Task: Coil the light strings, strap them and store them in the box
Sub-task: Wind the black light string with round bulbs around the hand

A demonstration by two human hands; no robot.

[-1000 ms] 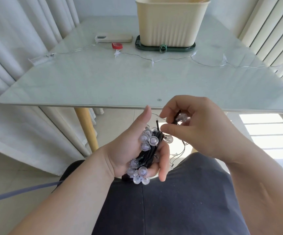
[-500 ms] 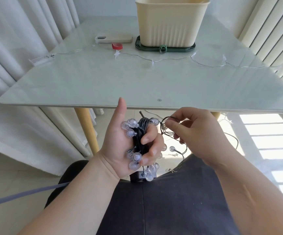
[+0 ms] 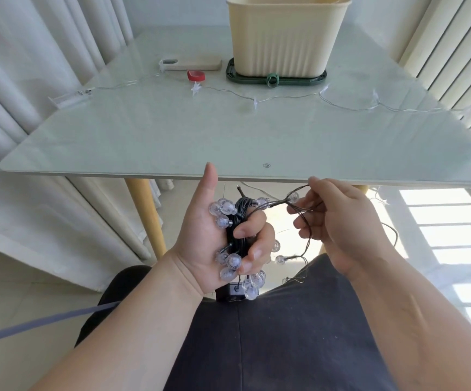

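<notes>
Head view: coiling step

The left hand grips the coil below the table edge; the right hand pinches the loose wire. Next move: wind this wire, seemingly short, around the coil. The box stands on the table.

Bare left hand and right hand, dark charcoal lap garment (one seam down its middle)

Your reach has room over the near half of the pale glass tabletop, but a thin clear-wire light string crosses it before the cream ribbed plastic box.
</notes>
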